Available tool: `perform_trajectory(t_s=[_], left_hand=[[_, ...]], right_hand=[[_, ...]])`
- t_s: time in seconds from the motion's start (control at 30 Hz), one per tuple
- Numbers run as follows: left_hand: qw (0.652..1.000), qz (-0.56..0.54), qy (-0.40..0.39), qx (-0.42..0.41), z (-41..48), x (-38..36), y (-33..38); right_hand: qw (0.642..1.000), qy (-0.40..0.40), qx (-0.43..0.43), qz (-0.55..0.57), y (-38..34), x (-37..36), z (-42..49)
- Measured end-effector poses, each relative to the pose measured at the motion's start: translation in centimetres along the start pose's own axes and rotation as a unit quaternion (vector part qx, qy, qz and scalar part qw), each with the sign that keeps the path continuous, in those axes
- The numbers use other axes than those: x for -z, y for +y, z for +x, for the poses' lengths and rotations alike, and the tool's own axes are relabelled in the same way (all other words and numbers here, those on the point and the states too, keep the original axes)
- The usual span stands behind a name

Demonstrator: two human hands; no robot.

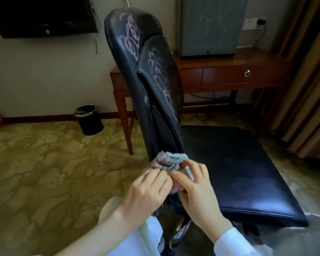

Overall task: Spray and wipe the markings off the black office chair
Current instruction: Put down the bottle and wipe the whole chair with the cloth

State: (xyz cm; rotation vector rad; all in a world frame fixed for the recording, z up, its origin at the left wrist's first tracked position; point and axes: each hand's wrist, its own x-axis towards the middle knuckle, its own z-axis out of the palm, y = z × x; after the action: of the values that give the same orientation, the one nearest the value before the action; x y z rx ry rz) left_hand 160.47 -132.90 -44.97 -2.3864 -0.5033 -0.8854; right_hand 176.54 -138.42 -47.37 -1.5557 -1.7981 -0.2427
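While the left hand [146, 191] and right hand [198, 193] both pinch the bunched cloth [166, 161] with curled fingers [181, 177] at the foot of the black chair [238, 172] back, refolding to a clean face seems wise; pale markings [131, 41] cover the upper backrest, so wipe firmly there, top downward.

Black office chair [238, 172]: scribbled backrest, cloth at its foot
Backrest [135, 85] stands upright, slightly reclined, worn glossy black; pale pink looping markings [131, 41] run from the headrest down the inner cushion. Seat flat, shiny. Crumpled grey-pink cloth [164, 161] touches the backrest's lower edge, pinched between left hand [148, 189] and right hand [198, 193]
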Motion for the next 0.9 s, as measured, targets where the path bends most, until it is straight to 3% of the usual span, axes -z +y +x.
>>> perform_trajectory(t_s=[0.1, 0.27, 0.4, 0.53, 0.7, 0.9], left_hand=[[0.999, -0.039, 0.009, 0.001, 0.0, 0.4, -0.7], [0.995, -0.042, 0.093, 0.020, 7.0, 5.6, -4.3], [0.991, -0.026, 0.105, 0.080, 14.3, 11.1, -7.4], [0.993, 0.026, 0.046, 0.102, 16.3, 12.8, -8.9], [0.988, 0.147, -0.030, 0.032, 12.2, 8.8, -5.7], [0.992, 0.122, -0.013, 0.024, 5.3, 2.4, -1.1]], right_hand=[[1.000, 0.016, -0.003, 0.026, -0.7, -0.5, -0.4], [0.983, 0.174, -0.001, 0.065, -3.5, 4.8, 5.7], [0.972, 0.230, 0.019, 0.048, -5.6, 10.6, 12.5], [0.981, 0.191, 0.031, 0.012, -6.0, 13.0, 15.9], [0.993, 0.108, 0.036, -0.010, -3.4, 9.9, 11.8], [0.999, 0.027, -0.020, -0.026, -1.3, 4.2, 4.7]])
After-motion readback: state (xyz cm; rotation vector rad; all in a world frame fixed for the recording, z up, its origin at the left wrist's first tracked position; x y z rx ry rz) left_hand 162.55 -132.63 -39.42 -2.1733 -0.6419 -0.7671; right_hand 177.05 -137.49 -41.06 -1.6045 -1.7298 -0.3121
